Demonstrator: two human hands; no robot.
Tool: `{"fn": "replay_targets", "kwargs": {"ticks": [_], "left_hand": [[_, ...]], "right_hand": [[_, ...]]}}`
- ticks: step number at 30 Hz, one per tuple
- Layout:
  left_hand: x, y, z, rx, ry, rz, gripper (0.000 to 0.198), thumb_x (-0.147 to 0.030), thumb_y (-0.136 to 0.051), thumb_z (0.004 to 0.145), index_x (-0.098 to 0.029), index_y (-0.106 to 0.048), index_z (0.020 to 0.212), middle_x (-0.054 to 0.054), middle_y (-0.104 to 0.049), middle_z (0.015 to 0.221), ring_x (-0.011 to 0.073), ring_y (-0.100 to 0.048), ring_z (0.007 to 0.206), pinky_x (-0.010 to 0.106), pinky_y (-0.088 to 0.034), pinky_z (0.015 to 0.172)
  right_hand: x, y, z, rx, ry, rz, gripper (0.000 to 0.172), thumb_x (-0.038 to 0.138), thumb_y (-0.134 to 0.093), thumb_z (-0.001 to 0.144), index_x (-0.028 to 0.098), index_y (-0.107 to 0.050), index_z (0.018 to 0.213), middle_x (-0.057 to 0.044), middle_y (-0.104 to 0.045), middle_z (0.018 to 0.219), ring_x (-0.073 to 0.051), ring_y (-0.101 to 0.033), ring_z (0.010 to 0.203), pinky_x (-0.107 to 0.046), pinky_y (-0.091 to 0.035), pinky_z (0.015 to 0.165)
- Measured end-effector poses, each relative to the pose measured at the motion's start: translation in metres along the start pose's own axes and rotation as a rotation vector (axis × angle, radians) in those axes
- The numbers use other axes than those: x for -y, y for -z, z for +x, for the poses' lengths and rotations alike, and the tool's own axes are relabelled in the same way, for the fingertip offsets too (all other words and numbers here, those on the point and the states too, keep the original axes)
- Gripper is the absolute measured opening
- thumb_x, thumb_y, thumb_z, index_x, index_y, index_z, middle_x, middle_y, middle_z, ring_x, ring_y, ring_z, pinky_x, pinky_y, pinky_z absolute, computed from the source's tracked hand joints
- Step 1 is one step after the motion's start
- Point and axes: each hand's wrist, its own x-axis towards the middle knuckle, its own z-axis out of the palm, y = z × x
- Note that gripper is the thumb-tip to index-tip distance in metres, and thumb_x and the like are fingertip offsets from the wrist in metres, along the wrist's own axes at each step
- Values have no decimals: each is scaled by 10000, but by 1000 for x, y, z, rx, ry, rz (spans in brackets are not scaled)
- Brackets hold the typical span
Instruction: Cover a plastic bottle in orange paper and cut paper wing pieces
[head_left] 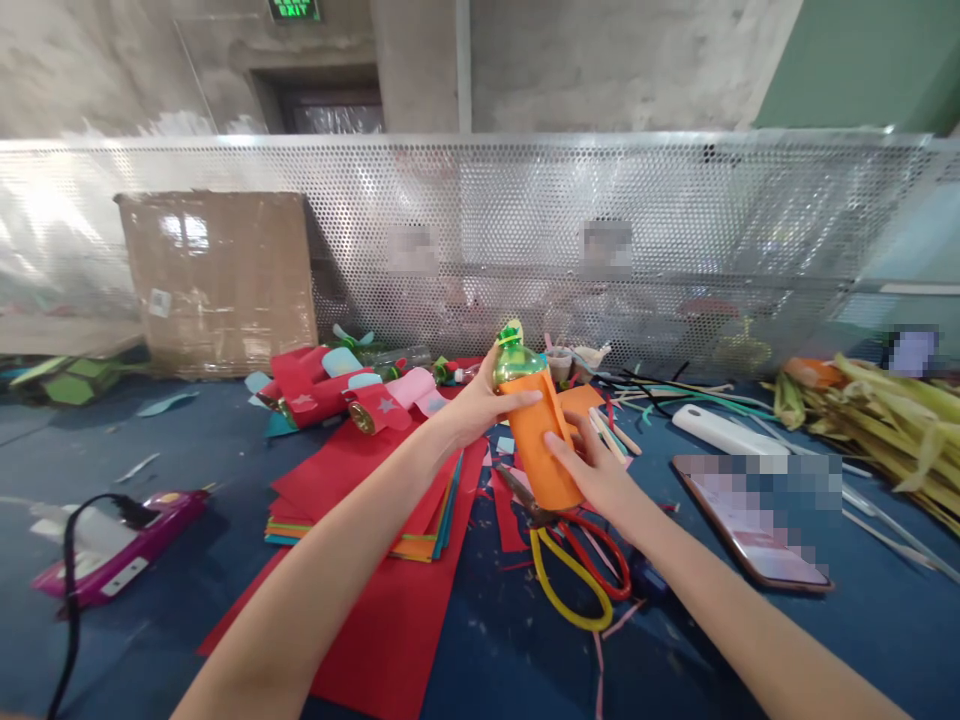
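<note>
Our left hand (480,405) grips the orange-wrapped bottle (535,435) near its top, our right hand (594,472) clasps it lower; scissors (581,572) lie beneath.

I can read just one sign: a green exit sign (294,10) above the doorway (322,100), lettered "EXIT", its top cut off.

The left arm (330,580) and right arm (742,620) are bare along all that shows. The left hand (480,405) and right hand (592,475) are bare too.
</note>
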Motion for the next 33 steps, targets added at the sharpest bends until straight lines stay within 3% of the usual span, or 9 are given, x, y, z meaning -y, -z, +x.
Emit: {"fn": "replay_targets", "kwargs": {"ticks": [5, 11, 13, 16, 19, 24, 27, 30, 33], "left_hand": [[-5, 10, 2, -29, -145, 187, 950, -395, -800, 639, -345, -261, 1419, 58, -602, 1144, 242, -605, 1051, 424, -488, 904], [-31, 22, -4, -177, -615, 940, 1300, -556, -839, 500, -312, -33, 1491, 169, -205, 1529, 380, -277, 1369, 574, -281, 1067], [-37, 20, -12, 22, -576, 1156, 1237, -575, -824, 515, -310, -116, 1494, 148, -216, 1549, 383, -224, 1396, 574, -232, 1096], [-28, 18, -26, 438, -300, 1333, 995, -546, -814, 553, -310, -382, 1419, 107, -432, 1457, 381, -316, 1362, 566, -239, 1098], [-4, 22, -39, 559, -103, 1213, 772, -446, -740, 702, -304, -430, 1395, 72, -555, 1357, 295, -530, 1211, 449, -390, 1032], [29, 30, -59, 253, 31, 1132, 676, -490, -661, 757, -205, -485, 1345, 96, -618, 1274, 276, -618, 1098, 388, -484, 936], [42, 30, -70, 94, -26, 1165, 641, -500, -597, 807, -171, -471, 1342, 134, -588, 1303, 302, -576, 1160, 441, -443, 991], [51, 29, -78, 10, -109, 1166, 602, -453, -579, 837, -191, -440, 1361, 130, -567, 1319, 288, -539, 1208, 451, -401, 1042], [54, 30, -80, 22, -140, 1136, 581, -415, -582, 849, -237, -417, 1377, 106, -572, 1300, 268, -534, 1210, 448, -408, 1041]], "right_hand": [[13, 20, 0, 33, 157, -235, 544, 523, -594, 758, 225, -473, 1197, -92, -675, 1098, -251, -662, 975, -382, -521, 855], [21, 49, 4, 34, 220, -554, 570, 493, -633, 751, 191, -561, 1229, -129, -662, 1161, -325, -621, 1067, -478, -468, 920], [19, 54, 5, 91, 238, -642, 561, 459, -661, 735, 174, -604, 1214, -138, -669, 1173, -334, -626, 1064, -485, -469, 924], [13, 55, 4, 219, 285, -732, 505, 410, -709, 713, 219, -651, 1177, -82, -689, 1177, -289, -650, 1029, -439, -488, 916], [6, 54, 6, 279, 339, -807, 464, 376, -727, 720, 226, -668, 1155, -59, -694, 1180, -268, -635, 1062, -423, -459, 963], [10, 67, 15, 120, 325, -931, 444, 374, -681, 773, 201, -633, 1179, -99, -639, 1249, -291, -543, 1190, -446, -392, 1021], [20, 83, 7, 38, 217, -1008, 187, 331, -540, 869, 217, -669, 940, -67, -723, 974, -233, -674, 885, -354, -510, 780], [20, 92, -22, 60, 66, -1135, 225, 406, -610, 801, 232, -615, 660, -36, -682, 628, -243, -644, 568, -342, -457, 512], [0, 89, -64, 64, -35, -1248, 239, 416, -718, 666, 193, -666, 736, -134, -721, 751, -342, -684, 663, -378, -467, 499]]}}
